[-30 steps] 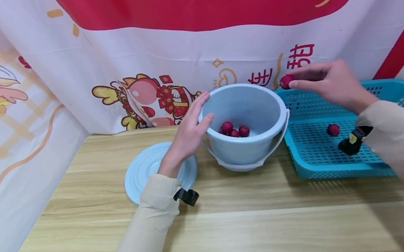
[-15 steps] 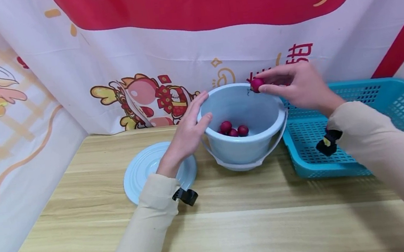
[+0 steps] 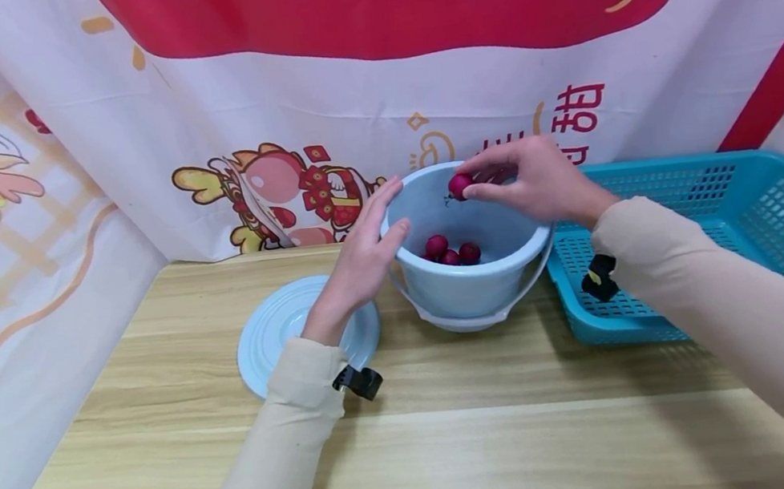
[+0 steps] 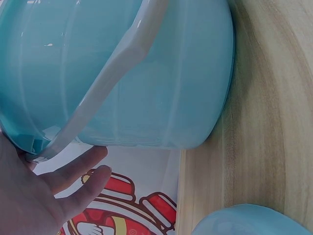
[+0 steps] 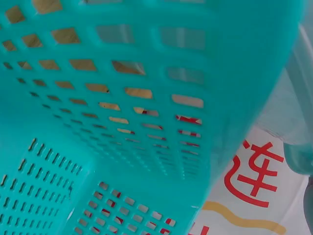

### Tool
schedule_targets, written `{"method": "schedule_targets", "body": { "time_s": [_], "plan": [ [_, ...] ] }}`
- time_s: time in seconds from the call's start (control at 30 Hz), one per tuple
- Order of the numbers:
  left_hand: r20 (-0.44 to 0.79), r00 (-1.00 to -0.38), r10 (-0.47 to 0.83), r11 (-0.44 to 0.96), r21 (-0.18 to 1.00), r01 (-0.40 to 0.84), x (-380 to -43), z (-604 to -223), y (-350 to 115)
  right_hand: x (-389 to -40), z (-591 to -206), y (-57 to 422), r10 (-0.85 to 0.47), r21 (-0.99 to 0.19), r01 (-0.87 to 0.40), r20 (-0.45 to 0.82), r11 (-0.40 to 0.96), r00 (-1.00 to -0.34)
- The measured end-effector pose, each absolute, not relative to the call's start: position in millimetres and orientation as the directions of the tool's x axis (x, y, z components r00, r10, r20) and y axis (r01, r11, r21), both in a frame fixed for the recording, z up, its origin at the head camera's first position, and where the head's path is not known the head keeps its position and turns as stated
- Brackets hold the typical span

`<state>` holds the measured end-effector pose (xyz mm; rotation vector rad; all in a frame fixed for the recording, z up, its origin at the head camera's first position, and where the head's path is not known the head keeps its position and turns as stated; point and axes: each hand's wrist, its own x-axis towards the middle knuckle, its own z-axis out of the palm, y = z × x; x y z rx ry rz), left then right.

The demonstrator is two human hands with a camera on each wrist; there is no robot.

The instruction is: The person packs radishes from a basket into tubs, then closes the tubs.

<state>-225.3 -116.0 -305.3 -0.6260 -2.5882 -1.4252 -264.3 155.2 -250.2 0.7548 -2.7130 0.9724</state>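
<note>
My right hand (image 3: 525, 177) pinches a red radish (image 3: 460, 186) between thumb and fingertips, above the opening of the light blue bucket (image 3: 474, 296). A thin root trails from this radish. Several more radishes (image 3: 449, 252) lie together on the bucket's floor. On the bucket's left rim rests my left hand (image 3: 363, 256), its fingers fairly straight along the outside and its thumb at the rim. The left wrist view shows these fingers (image 4: 80, 169) beside the bucket wall and handle (image 4: 105, 81). In the right wrist view, the basket fills most of the frame and the held radish is out of sight.
A turquoise perforated basket (image 3: 620, 331) stands right of the bucket, partly hidden by my right arm. A round light blue lid (image 3: 264, 332) lies left of the bucket, beneath my left forearm. A printed cloth (image 3: 347, 104) hangs behind the wooden table (image 3: 451, 447).
My right hand has carried the radish leftward from over the basket to over the bucket's opening. The left hand has kept its place on the rim.
</note>
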Motion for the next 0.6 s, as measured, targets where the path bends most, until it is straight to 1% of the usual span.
{"method": "schedule_targets", "body": {
  "time_s": [0.1,0.33,0.6],
  "plan": [
    [0.299,-0.907,0.297,0.468,0.782,0.411,-225.5,-304.8,-116.0,-266.4,-252.5,152.4,-0.417,-0.549,-0.506,0.289,0.665,-0.862],
    [0.298,-0.909,0.291,0.462,0.788,0.406,-224.9,-304.5,-114.7,-266.2,-254.5,152.1,-0.461,-0.528,-0.550,0.303,0.647,-0.834],
    [0.292,-0.912,0.288,0.464,0.791,0.400,-225.6,-306.2,-114.3,-267.0,-258.5,153.4,-0.472,-0.518,-0.558,0.301,0.649,-0.829]
  ]
}}
